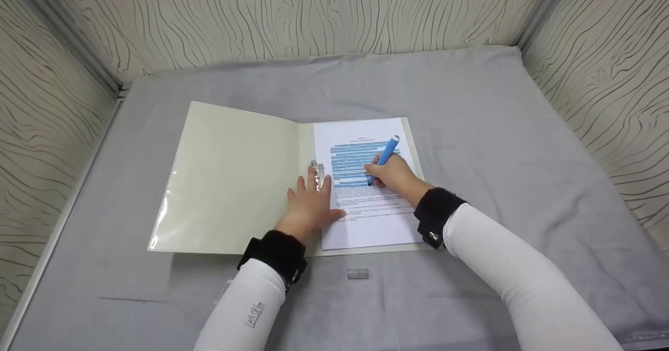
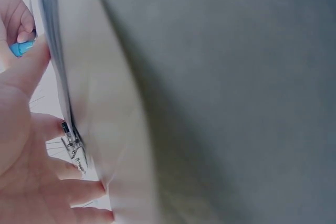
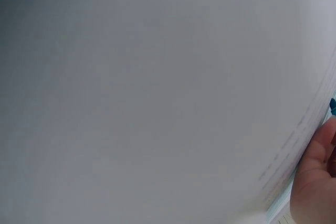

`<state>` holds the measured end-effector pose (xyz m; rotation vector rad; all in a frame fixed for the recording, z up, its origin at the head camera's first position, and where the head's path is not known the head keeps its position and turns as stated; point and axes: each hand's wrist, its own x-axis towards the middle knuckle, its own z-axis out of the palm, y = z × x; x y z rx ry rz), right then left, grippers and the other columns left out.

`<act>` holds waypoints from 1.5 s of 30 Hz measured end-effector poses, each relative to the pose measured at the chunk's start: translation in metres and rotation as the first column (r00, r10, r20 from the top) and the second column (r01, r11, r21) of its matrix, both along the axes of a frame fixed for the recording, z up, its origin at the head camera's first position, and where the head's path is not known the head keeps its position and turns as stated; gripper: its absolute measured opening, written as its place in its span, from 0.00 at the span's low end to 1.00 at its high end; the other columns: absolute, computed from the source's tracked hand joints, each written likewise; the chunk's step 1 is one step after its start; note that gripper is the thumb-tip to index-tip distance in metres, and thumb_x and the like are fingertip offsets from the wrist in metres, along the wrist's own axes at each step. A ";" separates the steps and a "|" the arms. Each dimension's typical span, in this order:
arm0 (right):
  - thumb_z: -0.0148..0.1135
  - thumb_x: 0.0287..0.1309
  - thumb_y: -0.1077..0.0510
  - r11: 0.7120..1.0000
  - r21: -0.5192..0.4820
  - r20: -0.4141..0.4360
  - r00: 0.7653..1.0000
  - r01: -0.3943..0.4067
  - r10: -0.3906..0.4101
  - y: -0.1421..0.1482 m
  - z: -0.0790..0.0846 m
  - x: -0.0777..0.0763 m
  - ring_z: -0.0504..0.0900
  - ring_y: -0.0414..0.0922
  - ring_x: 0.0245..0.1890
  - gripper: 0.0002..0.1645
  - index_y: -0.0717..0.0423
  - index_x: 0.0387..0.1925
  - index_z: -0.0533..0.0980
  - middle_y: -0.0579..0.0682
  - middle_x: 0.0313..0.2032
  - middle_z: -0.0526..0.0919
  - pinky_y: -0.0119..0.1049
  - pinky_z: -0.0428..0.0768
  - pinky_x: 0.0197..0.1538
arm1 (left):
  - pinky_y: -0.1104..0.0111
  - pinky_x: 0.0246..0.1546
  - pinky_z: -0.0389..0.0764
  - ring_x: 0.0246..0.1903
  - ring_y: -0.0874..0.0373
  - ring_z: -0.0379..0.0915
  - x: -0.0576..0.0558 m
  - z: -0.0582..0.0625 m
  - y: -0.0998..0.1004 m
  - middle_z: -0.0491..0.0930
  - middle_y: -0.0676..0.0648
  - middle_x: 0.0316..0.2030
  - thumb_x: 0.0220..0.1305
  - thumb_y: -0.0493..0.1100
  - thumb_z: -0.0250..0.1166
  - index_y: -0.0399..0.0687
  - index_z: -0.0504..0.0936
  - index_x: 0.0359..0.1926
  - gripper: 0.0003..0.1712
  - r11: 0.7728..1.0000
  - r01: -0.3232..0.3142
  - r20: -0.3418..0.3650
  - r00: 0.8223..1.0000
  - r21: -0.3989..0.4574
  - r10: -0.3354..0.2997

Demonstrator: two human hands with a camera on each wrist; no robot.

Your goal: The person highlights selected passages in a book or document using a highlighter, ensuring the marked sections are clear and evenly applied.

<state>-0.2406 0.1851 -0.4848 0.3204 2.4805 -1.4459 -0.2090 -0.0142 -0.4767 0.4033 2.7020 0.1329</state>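
Note:
An off-white ring binder (image 1: 235, 173) lies open, with a stack of printed paper (image 1: 373, 233) on its right side. My right hand (image 1: 394, 174) pinches a blue highlighter (image 1: 388, 150), its tip down at a line of print midway on the top sheet. Blue marking (image 1: 349, 164) covers the upper lines of text. My left hand (image 1: 308, 207) rests with spread fingers over the binder's spine and metal rings (image 1: 316, 176), thumb on the sheet's left margin. In the left wrist view, fingertips of the left hand (image 2: 31, 145) lie around the ring mechanism (image 2: 74, 142).
A small grey rectangular piece (image 1: 358, 273) lies on the grey cloth (image 1: 496, 126) in front of the binder. Wood-grain-patterned walls (image 1: 313, 16) enclose the table at the back and sides. The binder's front cover spreads out to the left.

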 end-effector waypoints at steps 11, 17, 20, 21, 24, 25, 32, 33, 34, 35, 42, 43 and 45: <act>0.59 0.58 0.54 1.000 0.008 0.002 1.000 0.018 -0.018 0.000 -0.002 0.000 0.74 0.38 0.19 0.11 0.58 0.30 0.71 0.47 0.20 0.73 0.28 0.72 0.26 | 0.43 0.61 0.51 0.68 0.35 0.38 0.002 0.001 0.000 0.34 0.37 0.72 0.55 0.69 0.58 0.52 0.49 0.73 0.52 1.000 0.001 -0.012 1.000 0.003 -0.001; 0.59 0.58 0.53 1.000 0.006 0.008 1.000 0.015 -0.015 0.001 -0.002 0.000 0.74 0.38 0.19 0.12 0.58 0.30 0.70 0.47 0.20 0.73 0.28 0.72 0.26 | 0.43 0.61 0.50 0.68 0.35 0.37 0.003 0.002 0.001 0.33 0.37 0.72 0.55 0.68 0.58 0.52 0.49 0.73 0.52 1.000 -0.003 -0.009 1.000 0.006 0.003; 0.59 0.58 0.54 1.000 0.002 0.008 1.000 0.012 -0.012 0.002 -0.002 0.000 0.74 0.38 0.19 0.12 0.58 0.30 0.70 0.47 0.20 0.73 0.28 0.72 0.25 | 0.43 0.61 0.50 0.68 0.35 0.37 0.003 0.002 0.001 0.33 0.37 0.72 0.55 0.68 0.59 0.52 0.48 0.73 0.52 1.000 -0.006 -0.009 1.000 0.009 0.006; 0.59 0.58 0.54 1.000 0.001 0.007 1.000 0.012 -0.012 0.002 -0.002 0.000 0.74 0.38 0.19 0.12 0.58 0.30 0.70 0.47 0.20 0.73 0.28 0.72 0.25 | 0.43 0.61 0.50 0.68 0.35 0.37 0.003 0.002 0.001 0.33 0.37 0.72 0.55 0.68 0.59 0.52 0.48 0.73 0.52 1.000 -0.007 -0.008 1.000 0.010 0.007; 0.60 0.58 0.54 1.000 -0.005 0.007 1.000 0.019 -0.019 0.003 -0.002 0.000 0.74 0.38 0.18 0.12 0.58 0.30 0.70 0.47 0.20 0.73 0.28 0.72 0.25 | 0.42 0.62 0.50 0.68 0.36 0.36 0.002 0.001 0.001 0.33 0.38 0.72 0.55 0.68 0.59 0.52 0.48 0.73 0.52 1.000 -0.008 -0.006 1.000 0.011 0.008; 0.60 0.58 0.54 1.000 -0.008 0.008 1.000 0.024 -0.024 0.003 -0.002 0.000 0.74 0.38 0.18 0.12 0.58 0.30 0.70 0.47 0.20 0.73 0.28 0.72 0.25 | 0.42 0.62 0.50 0.68 0.36 0.36 0.002 0.001 0.001 0.33 0.38 0.72 0.55 0.68 0.59 0.52 0.48 0.73 0.52 1.000 -0.008 -0.006 1.000 0.011 0.008; 0.59 0.59 0.54 1.000 0.016 -0.005 1.000 0.009 -0.009 0.005 0.000 0.002 0.73 0.37 0.18 0.12 0.58 0.30 0.70 0.47 0.21 0.73 0.27 0.72 0.25 | 0.42 0.61 0.50 0.68 0.35 0.37 0.002 0.001 0.001 0.34 0.37 0.72 0.55 0.67 0.60 0.51 0.48 0.73 0.53 1.000 -0.012 -0.001 1.000 0.020 0.012; 0.60 0.58 0.54 1.000 0.014 -0.005 1.000 0.013 -0.013 0.005 0.001 0.002 0.74 0.38 0.18 0.11 0.58 0.30 0.70 0.47 0.20 0.73 0.27 0.72 0.25 | 0.42 0.61 0.50 0.68 0.35 0.37 0.002 0.001 0.001 0.34 0.37 0.72 0.55 0.67 0.60 0.51 0.49 0.73 0.53 1.000 -0.014 -0.001 1.000 0.021 0.014; 0.60 0.58 0.54 1.000 0.013 -0.007 1.000 0.013 -0.013 0.005 0.001 0.002 0.74 0.38 0.18 0.11 0.58 0.30 0.70 0.47 0.21 0.73 0.27 0.72 0.25 | 0.42 0.61 0.51 0.68 0.35 0.37 0.001 0.001 0.001 0.34 0.37 0.72 0.55 0.67 0.60 0.51 0.48 0.73 0.53 1.000 -0.012 -0.001 1.000 0.018 0.012; 0.60 0.58 0.54 1.000 0.013 -0.009 1.000 0.014 -0.014 0.005 0.001 0.002 0.74 0.38 0.18 0.11 0.58 0.30 0.70 0.47 0.20 0.74 0.27 0.73 0.25 | 0.42 0.61 0.51 0.68 0.35 0.37 0.001 0.001 0.001 0.34 0.37 0.72 0.55 0.68 0.60 0.51 0.48 0.73 0.53 1.000 -0.013 -0.001 1.000 0.018 0.013; 0.60 0.59 0.54 1.000 0.008 -0.001 1.000 0.016 -0.016 0.004 0.002 0.002 0.74 0.37 0.18 0.11 0.59 0.31 0.71 0.48 0.21 0.74 0.27 0.73 0.25 | 0.42 0.61 0.51 0.68 0.35 0.37 0.001 0.001 0.000 0.34 0.37 0.72 0.55 0.69 0.59 0.51 0.48 0.73 0.53 1.000 -0.005 -0.005 1.000 0.008 0.005; 0.59 0.59 0.54 1.000 0.008 0.001 1.000 0.017 -0.017 0.005 0.002 0.002 0.74 0.37 0.18 0.11 0.59 0.31 0.71 0.48 0.21 0.74 0.27 0.73 0.25 | 0.42 0.61 0.51 0.68 0.35 0.38 0.001 0.001 0.000 0.34 0.37 0.72 0.55 0.68 0.59 0.51 0.49 0.73 0.53 1.000 -0.004 -0.007 1.000 0.010 0.004; 0.59 0.59 0.54 1.000 0.005 0.002 1.000 0.018 -0.018 0.005 0.002 0.002 0.74 0.37 0.18 0.11 0.58 0.31 0.70 0.47 0.21 0.74 0.27 0.73 0.24 | 0.42 0.61 0.51 0.68 0.35 0.37 0.001 0.001 0.001 0.34 0.37 0.72 0.55 0.69 0.59 0.51 0.48 0.73 0.53 1.000 -0.004 -0.005 1.000 0.006 0.004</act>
